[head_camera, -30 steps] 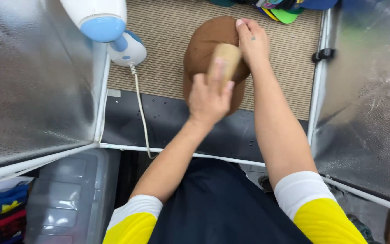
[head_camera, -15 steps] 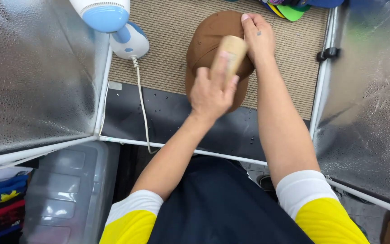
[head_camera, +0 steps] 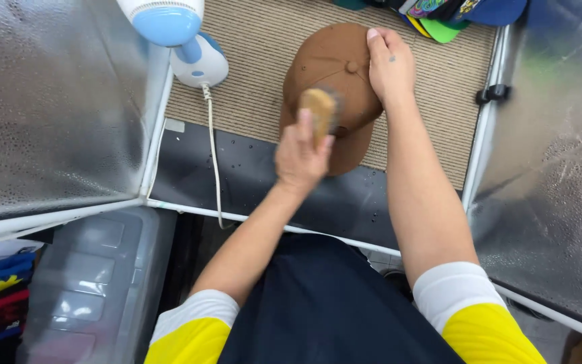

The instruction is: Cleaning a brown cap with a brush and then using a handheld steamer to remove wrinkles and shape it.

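A brown cap [head_camera: 335,81] lies on the striped mat [head_camera: 257,74] of the tabletop, brim toward the person. The right hand [head_camera: 391,64] presses flat on the crown's far side. The left hand [head_camera: 301,155] grips a wooden brush [head_camera: 318,108] on the near side, its long axis running along the cap.

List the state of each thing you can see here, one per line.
Brown cap: crown up on the ribbed mat.
Wooden brush: gripped, pressed on the cap.
Left hand: closed around the brush.
Right hand: flat on the cap's crown.
White and blue appliance: resting on the mat, cord trailing down.
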